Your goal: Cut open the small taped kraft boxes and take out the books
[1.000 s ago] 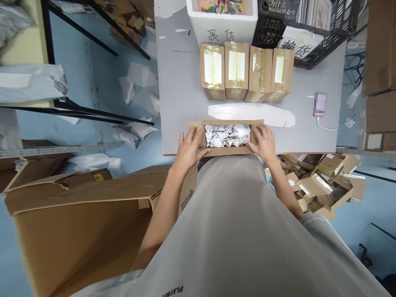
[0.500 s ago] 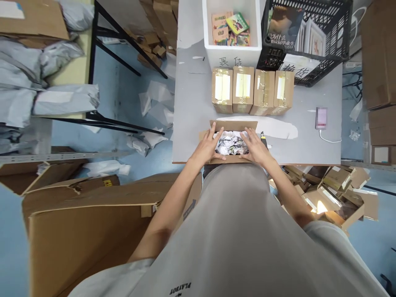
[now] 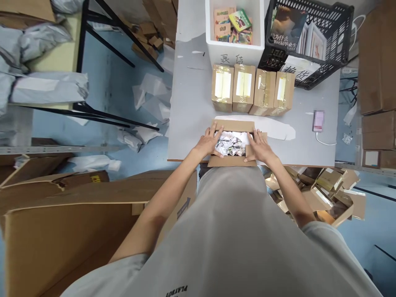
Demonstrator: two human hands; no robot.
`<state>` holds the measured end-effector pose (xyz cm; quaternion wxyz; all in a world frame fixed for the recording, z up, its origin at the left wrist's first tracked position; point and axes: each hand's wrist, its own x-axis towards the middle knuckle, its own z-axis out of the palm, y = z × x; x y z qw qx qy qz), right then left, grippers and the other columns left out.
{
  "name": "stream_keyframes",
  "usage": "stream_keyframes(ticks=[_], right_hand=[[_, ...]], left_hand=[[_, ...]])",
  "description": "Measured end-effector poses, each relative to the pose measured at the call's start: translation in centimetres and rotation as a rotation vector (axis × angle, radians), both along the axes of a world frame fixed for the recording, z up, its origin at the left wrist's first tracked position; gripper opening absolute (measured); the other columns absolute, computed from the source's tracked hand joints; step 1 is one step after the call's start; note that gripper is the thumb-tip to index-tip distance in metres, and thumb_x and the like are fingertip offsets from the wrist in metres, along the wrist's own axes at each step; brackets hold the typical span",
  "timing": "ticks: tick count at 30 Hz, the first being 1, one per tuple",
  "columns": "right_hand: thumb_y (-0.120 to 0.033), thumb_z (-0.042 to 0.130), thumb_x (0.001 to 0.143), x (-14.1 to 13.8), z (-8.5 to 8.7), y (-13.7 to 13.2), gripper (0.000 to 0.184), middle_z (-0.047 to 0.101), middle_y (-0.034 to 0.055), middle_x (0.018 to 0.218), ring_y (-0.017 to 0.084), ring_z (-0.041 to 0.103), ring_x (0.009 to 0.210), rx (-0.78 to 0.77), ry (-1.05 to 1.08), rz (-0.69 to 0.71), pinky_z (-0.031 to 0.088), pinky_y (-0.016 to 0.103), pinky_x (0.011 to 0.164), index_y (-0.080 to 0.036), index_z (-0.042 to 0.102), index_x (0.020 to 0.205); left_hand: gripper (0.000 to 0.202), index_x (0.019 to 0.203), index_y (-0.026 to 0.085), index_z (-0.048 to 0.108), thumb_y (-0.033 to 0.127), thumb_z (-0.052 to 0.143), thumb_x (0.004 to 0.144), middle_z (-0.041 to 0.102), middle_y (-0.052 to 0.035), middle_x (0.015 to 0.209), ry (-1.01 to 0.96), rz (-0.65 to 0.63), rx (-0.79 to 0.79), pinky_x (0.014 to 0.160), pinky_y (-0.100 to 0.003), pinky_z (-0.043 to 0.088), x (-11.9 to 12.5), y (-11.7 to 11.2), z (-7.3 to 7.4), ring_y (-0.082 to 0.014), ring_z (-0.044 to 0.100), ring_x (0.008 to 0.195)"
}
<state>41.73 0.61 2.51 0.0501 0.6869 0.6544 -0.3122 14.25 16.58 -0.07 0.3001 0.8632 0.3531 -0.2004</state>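
Observation:
An open cardboard box point(image 3: 232, 161) sits at the near edge of the grey table point(image 3: 192, 111), stuffed with crumpled white paper point(image 3: 232, 142). My left hand point(image 3: 210, 141) lies flat on the box's left side flap, fingers stretched over the paper. My right hand point(image 3: 259, 147) lies flat on the right side flap, fingers spread. Both hands press the flaps inward. The far flap point(image 3: 233, 125) stands open behind the paper.
Several taped cardboard boxes point(image 3: 252, 88) stand in a row behind. A white foam box point(image 3: 234, 47) of coloured packs and a black crate point(image 3: 309, 37) of books are at the back. A phone point(image 3: 318, 120) charges at right. Large cartons point(image 3: 77, 222) and box scraps point(image 3: 324, 192) cover the floor.
My hands have moved from the box's outer ends onto its side flaps, folding them in over the paper. The view has shifted slightly.

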Motion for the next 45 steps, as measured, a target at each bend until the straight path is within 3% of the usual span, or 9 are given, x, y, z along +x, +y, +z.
stream_keyframes(ticks=[5,10,15,19,25,29,33,40,45], right_hand=[[-0.04,0.072,0.11,-2.8,1.0,0.0,0.077,0.039,0.0273,0.188,0.042,0.04,0.175,0.149,0.023,-0.087,0.04,0.061,0.14,-0.015,0.046,0.179],[-0.029,0.077,0.102,-5.1,2.1,1.3,0.085,0.046,0.0284,0.183,0.046,0.048,0.164,0.064,-0.096,-0.109,0.051,0.062,0.13,-0.012,0.045,0.179],[-0.007,0.052,0.103,-2.7,3.3,-1.1,0.068,0.049,0.0221,0.183,0.04,0.045,0.167,0.133,-0.146,-0.064,0.041,0.061,0.136,-0.013,0.057,0.171],[-0.002,0.037,0.108,-1.3,3.6,-2.7,0.064,0.052,0.0252,0.181,0.039,0.047,0.167,0.143,-0.206,-0.01,0.039,0.06,0.137,-0.005,0.061,0.167],[-0.015,0.054,0.11,-2.3,2.0,0.3,0.041,0.074,0.0329,0.145,0.042,0.069,0.137,-0.054,-0.187,0.001,0.057,0.052,0.118,-0.002,0.075,0.142],[-0.051,0.089,0.097,-3.5,0.1,2.9,0.095,0.065,0.0335,0.158,0.046,0.061,0.147,-0.013,-0.17,-0.072,0.058,0.056,0.12,-0.005,0.049,0.17],[-0.041,0.102,0.081,-5.4,-1.0,4.3,0.122,0.054,0.0394,0.166,0.05,0.055,0.152,-0.082,-0.227,-0.064,0.059,0.058,0.12,-0.004,0.037,0.177],[-0.027,0.068,0.107,-6.1,0.9,4.2,0.06,0.068,0.0298,0.151,0.042,0.066,0.137,-0.016,-0.234,-0.038,0.061,0.05,0.11,-0.012,0.056,0.164],[-0.021,0.053,0.11,-5.6,2.8,3.2,0.05,0.074,0.0225,0.141,0.038,0.069,0.128,0.052,-0.201,-0.058,0.058,0.044,0.101,-0.018,0.061,0.159]], left_hand=[[0.126,0.187,0.021,0.032,0.047,0.101,0.085,0.013,-0.0283,0.195,-0.1,0.039,0.152,0.141,-0.076,0.025,0.6,-1.8,2.0,-0.057,0.012,0.181],[0.099,0.179,0.021,0.047,0.031,0.091,0.091,0.044,-0.0245,0.184,-0.218,-0.039,0.102,0.138,-0.061,0.043,1.5,-3.8,3.0,-0.0447,0.041,0.172],[0.102,0.183,0.022,0.039,0.025,0.086,0.093,0.039,-0.0225,0.187,-0.218,-0.027,0.107,0.137,-0.063,0.043,0.6,-3.9,2.2,-0.0464,0.03,0.177],[0.107,0.185,0.019,0.034,0.025,0.086,0.092,0.04,-0.0249,0.185,-0.181,-0.03,0.118,0.132,-0.061,0.048,0.8,-3.9,2.0,-0.0476,0.037,0.172],[0.106,0.182,0.018,0.04,0.017,0.082,0.085,0.046,-0.0261,0.175,-0.082,-0.021,0.157,0.125,-0.062,0.053,2.9,-4.4,1.6,-0.0497,0.053,0.153],[0.114,0.185,0.017,0.032,0.019,0.083,0.083,0.044,-0.0271,0.174,-0.082,0.007,0.13,0.118,-0.058,0.059,3.2,-4.3,1.3,-0.0501,0.054,0.15],[0.119,0.187,0.017,0.027,0.02,0.086,0.083,0.041,-0.0289,0.177,-0.048,0.022,0.151,0.117,-0.062,0.059,3.8,-4.5,1.1,-0.0522,0.055,0.148],[0.076,0.167,0.02,0.058,0.011,0.07,0.092,0.054,-0.0227,0.164,-0.06,0.088,0.169,0.109,-0.055,0.066,4.7,-5.2,0.7,-0.0425,0.071,0.134],[0.06,0.158,0.023,0.067,0.015,0.066,0.098,0.062,-0.0162,0.156,-0.225,0.168,0.159,0.111,-0.049,0.063,3.5,-5.0,2.2,-0.039,0.073,0.133]])
